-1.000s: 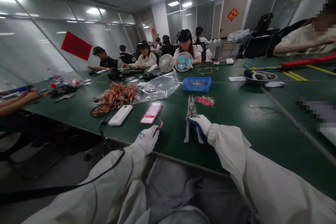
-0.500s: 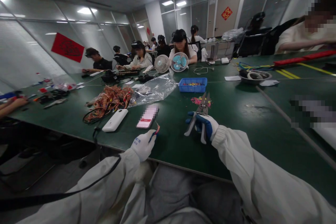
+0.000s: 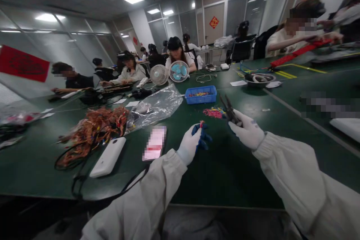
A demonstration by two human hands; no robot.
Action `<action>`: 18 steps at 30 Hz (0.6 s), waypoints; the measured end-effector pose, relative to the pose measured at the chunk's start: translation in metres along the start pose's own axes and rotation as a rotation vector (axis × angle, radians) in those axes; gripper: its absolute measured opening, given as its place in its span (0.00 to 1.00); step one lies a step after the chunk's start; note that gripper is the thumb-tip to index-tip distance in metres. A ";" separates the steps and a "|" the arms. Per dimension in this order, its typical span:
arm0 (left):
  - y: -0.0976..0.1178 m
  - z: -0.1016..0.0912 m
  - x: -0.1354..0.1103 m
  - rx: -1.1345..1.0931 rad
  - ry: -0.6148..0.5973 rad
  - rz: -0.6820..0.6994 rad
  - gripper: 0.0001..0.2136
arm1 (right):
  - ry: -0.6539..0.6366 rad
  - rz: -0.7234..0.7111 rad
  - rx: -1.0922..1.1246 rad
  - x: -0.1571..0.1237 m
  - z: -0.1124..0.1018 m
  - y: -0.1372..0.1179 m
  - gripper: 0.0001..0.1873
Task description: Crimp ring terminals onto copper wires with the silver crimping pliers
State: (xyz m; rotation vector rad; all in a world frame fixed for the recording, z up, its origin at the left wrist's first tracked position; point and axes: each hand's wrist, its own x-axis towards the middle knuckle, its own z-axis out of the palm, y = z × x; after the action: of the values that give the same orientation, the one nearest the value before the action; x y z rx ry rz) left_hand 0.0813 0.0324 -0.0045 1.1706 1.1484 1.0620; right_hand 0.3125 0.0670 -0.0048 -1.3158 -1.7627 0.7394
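Observation:
My left hand [image 3: 191,143], in a white glove with blue palm side, is closed in a pinch over the table. A short wire [image 3: 201,123], reddish at its tip, pokes up from between the fingers; its rest is hidden. My right hand [image 3: 249,129], gloved alike, is wrapped round a pair of wire strippers [image 3: 231,110] whose jaws point up and to the left. Close to the jaws, a small heap of pink and yellow bits [image 3: 213,112] lies on the green table [image 3: 225,172]. Behind it stands a blue plastic tray [image 3: 201,99] with more coloured bits inside.
At left lie a tangle of copper-coloured wires [image 3: 98,123], a white power bank [image 3: 109,157] and a phone [image 3: 155,143]. A clear plastic bag [image 3: 160,105] spreads behind them. Farther back are two small fans [image 3: 179,71], a metal bowl [image 3: 260,79] and several seated people.
My left hand has moved right and away from me with the wire. My right hand has shifted right and turned the wire strippers over. The camera view has swung to the right.

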 end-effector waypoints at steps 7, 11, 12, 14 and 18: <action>-0.013 -0.004 0.009 -0.198 -0.067 -0.044 0.23 | 0.071 -0.114 -0.611 -0.003 0.026 0.019 0.38; -0.019 -0.006 0.002 -0.231 -0.070 -0.024 0.25 | 0.037 -0.159 -0.795 -0.004 0.040 0.020 0.39; -0.019 -0.005 0.002 -0.236 -0.072 -0.021 0.26 | 0.036 -0.166 -0.830 -0.004 0.042 0.020 0.40; -0.019 -0.003 0.002 -0.243 -0.079 -0.021 0.27 | 0.035 -0.177 -0.891 -0.006 0.042 0.019 0.40; -0.018 -0.002 0.003 -0.241 -0.079 -0.035 0.25 | 0.029 -0.197 -0.980 -0.011 0.040 0.017 0.39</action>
State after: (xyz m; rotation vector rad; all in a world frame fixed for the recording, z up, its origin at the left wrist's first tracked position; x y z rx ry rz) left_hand 0.0800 0.0337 -0.0223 0.9905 0.9478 1.0850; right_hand 0.2882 0.0620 -0.0423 -1.6790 -2.2843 -0.3336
